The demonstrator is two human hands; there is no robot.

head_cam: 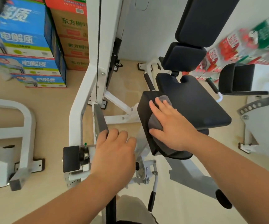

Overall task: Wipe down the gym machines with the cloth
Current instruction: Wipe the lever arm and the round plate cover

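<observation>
Two bare hands work at one white-framed gym machine (79, 102) in the middle of the frame. Right hand (170, 125) lies flat, fingers straight and slightly spread. It presses one grey cloth (155, 124) onto a boxy black pad (144, 105) just left of the larger black seat (195, 104). The cloth shows beyond the fingertips and again between thumb and forefinger. Left hand (114, 152), at lower centre, has its fingers curled over a pale metal part of the frame, beside one grey bar (100, 120). Its fingertips are hidden, so I cannot tell whether it truly grips. Two black back pads (183, 56) rise above the seat, one short and one long. Two black-gripped side handles (148, 80) flank the seat, and one lever (151, 201) with a black grip hangs at bottom centre. Upper left holds a stack of blue cartons (20, 38), at least three, beside three brown cartons (75, 46). Blurred red-and-green packs (243, 41) fill the upper right, too smeared to count.
</observation>
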